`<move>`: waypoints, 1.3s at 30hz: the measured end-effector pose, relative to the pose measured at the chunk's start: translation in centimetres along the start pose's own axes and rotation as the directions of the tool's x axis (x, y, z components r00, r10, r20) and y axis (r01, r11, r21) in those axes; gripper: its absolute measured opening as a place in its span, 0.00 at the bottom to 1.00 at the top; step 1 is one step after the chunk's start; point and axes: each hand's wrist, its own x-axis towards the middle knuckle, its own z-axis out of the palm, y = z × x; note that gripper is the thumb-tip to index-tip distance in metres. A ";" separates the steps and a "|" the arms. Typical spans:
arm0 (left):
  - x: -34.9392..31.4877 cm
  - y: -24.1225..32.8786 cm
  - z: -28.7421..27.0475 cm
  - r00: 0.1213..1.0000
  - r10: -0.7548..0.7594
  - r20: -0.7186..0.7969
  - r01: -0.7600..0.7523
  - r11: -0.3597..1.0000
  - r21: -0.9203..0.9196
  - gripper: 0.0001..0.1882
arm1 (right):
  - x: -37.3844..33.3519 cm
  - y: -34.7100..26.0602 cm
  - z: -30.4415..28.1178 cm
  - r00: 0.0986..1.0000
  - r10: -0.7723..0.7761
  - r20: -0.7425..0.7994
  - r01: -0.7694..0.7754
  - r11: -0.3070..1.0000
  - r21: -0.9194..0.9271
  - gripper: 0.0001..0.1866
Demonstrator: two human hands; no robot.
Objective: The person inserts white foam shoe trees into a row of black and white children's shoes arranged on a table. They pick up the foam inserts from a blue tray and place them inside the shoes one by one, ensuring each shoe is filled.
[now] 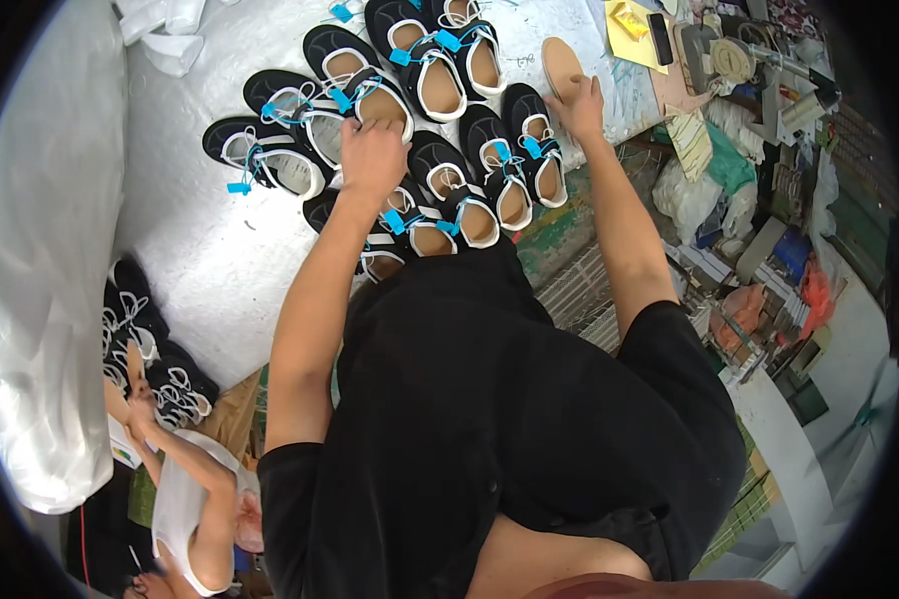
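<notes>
Black shoes with white trim, white laces and blue tags stand in two rows on the pale table point(225, 290). My left hand point(373, 158) is closed at the heel of one shoe point(378, 100) in the far row, its fingertips hooked over the heel opening. Tan insoles show inside several shoes, while two at the left point(292, 172) look grey-white inside. To the right of the rows, my right hand point(580, 108) pinches one end of a loose tan insole point(561, 62). Its thumb is partly hidden.
A person point(195, 489) at the lower left handles insoles beside a pile of black shoes point(135, 309). A large plastic-wrapped bundle point(45, 250) lines the left side. At the right are a phone point(659, 38) on yellow paper, a machine point(734, 62) and plastic bags point(687, 195).
</notes>
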 end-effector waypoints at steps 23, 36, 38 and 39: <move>-3.0 -11.7 -2.8 0.874 -0.372 -0.312 0.382 0.924 -0.030 0.42 | -9.4 -23.9 -20.1 0.889 -0.295 0.351 0.111 0.881 0.459 0.30; -4.7 -12.6 -3.1 0.880 -0.314 -0.357 0.271 0.948 -0.167 0.42 | -5.7 -38.0 -10.2 0.696 -0.589 0.412 0.534 0.807 0.252 0.24; -4.6 -13.2 -1.8 0.841 -0.309 -0.444 0.201 0.941 -0.273 0.43 | -6.5 -36.4 -12.5 0.610 -0.639 0.469 0.606 0.757 0.245 0.24; -4.8 -13.1 -1.5 0.822 -0.307 -0.479 0.164 0.934 -0.317 0.44 | -6.5 -36.2 -12.9 0.556 -0.637 0.534 0.607 0.750 0.262 0.23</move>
